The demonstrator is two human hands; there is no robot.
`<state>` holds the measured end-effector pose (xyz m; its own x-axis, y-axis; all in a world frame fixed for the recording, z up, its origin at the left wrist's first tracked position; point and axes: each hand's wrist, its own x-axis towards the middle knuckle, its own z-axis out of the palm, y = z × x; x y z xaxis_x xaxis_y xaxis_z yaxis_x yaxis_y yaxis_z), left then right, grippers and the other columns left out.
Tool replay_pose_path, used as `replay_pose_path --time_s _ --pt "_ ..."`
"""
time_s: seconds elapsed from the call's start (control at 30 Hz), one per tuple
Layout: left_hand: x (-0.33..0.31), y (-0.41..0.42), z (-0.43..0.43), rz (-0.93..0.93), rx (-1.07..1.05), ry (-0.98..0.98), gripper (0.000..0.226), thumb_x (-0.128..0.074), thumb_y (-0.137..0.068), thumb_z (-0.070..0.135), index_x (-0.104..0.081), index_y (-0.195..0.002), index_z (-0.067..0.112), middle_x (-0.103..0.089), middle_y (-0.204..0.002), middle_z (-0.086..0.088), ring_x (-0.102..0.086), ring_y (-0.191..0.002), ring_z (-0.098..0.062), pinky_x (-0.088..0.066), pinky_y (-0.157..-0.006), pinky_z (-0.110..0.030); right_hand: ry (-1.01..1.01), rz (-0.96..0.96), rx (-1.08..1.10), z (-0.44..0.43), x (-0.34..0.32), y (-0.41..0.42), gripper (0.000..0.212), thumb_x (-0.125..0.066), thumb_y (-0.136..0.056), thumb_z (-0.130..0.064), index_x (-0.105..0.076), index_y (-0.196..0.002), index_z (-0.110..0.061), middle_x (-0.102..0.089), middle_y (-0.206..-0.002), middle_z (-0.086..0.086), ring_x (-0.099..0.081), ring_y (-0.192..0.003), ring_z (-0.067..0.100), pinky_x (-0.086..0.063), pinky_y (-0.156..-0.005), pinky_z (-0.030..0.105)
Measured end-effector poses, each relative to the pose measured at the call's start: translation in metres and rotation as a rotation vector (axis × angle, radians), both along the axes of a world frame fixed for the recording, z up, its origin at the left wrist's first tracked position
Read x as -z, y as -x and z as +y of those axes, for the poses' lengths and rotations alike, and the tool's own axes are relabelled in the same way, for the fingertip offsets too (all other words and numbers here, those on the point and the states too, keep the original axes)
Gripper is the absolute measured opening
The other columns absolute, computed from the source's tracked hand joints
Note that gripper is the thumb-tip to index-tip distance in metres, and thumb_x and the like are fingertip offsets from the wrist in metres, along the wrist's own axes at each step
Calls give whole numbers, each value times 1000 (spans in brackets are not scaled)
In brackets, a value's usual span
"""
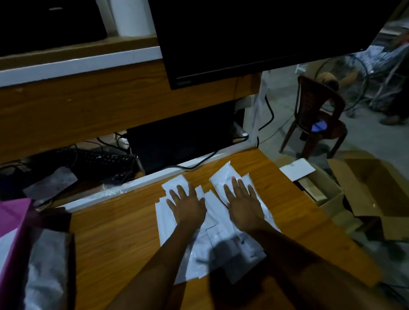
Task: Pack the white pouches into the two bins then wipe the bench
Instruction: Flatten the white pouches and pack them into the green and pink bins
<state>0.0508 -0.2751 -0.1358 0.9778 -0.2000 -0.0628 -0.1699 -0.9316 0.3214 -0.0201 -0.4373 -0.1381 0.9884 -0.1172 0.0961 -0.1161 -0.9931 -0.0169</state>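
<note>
Hands (215, 204) flat on unlabelled white pouches (216, 238)

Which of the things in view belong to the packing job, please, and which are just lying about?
Job: white pouches under left hand and right hand; wooden bench; purple bin.
Lying about: monitor, keyboard, brown chair, cardboard boxes.
</note>
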Motion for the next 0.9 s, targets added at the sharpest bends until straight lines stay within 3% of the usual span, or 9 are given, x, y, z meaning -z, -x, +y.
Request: replay_pose_path --time_s 0.07,0.17,0.27,0.37,0.57,0.7,0.77,0.9 --pt "-1 1 4 -31 38 35 56 -31 -102 39 -21 -152 18 -15 -160 -16 -7 -146 -42 -7 -115 -58 -12 45 7 1 0 -1 78 -79 -62 -19 -53 -136 -10 -47 -143 20 -46 -132 37 -36 -106 55" --pt "-4 2 12 -74 67 122 49 -32 -103 28 -27 -150 14 -27 -157 -14 -19 -145 -36 -16 -117 -53 -29 57 38 3 -5 -5 74 -82 -63 -14 -56 -132 -7 -48 -142 21 -48 -130 38 -37 -105 53" --pt "-16 3 22 -122 93 241 48 -36 -102 19 -30 -149 9 -32 -155 -13 -22 -145 -32 -20 -117 -51 -44 -27 80 6 -18 -7 70 -90 -48 -5 -68 -114 -1 -63 -124 23 -62 -112 40 -51 -87 52" --pt "-37 5 37 -254 168 344 51 -41 -98 11 -34 -147 7 -36 -152 -16 -25 -144 -34 -24 -115 -54 -72 -145 93 19 -39 -3 67 -84 -58 2 -63 -121 1 -58 -130 23 -56 -119 41 -50 -92 52" --pt "-84 29 85 -472 251 430 61 -45 -95 -1 -27 -151 13 -23 -159 -6 -14 -148 -26 -10 -121 -46 -226 -473 120 73 -80 23 63 -73 -73 9 -53 -132 0 -48 -142 21 -44 -132 40 -48 -96 49" --pt "-104 66 132 -508 256 479 52 -38 -102 13 -23 -152 19 -13 -159 4 -5 -149 -16 -5 -120 -37 -406 -606 114 133 -96 65 49 -43 -91 -7 -46 -140 -3 -40 -149 17 -33 -140 34 -38 -106 49" --pt "-110 88 157 -515 223 492 49 -35 -104 19 -23 -152 19 -12 -157 8 -4 -148 -13 -5 -120 -34 -449 -636 102 161 -100 84 48 -39 -94 -13 -45 -141 -4 -39 -150 14 -32 -141 32 -38 -109 47" --pt "-121 134 205 -562 170 477 49 -36 -102 17 -29 -150 13 -19 -157 1 -8 -148 -15 -12 -119 -39 -554 -654 50 210 -108 119 55 -23 -98 -31 -38 -145 -7 -34 -154 10 -26 -145 26 -39 -109 41"
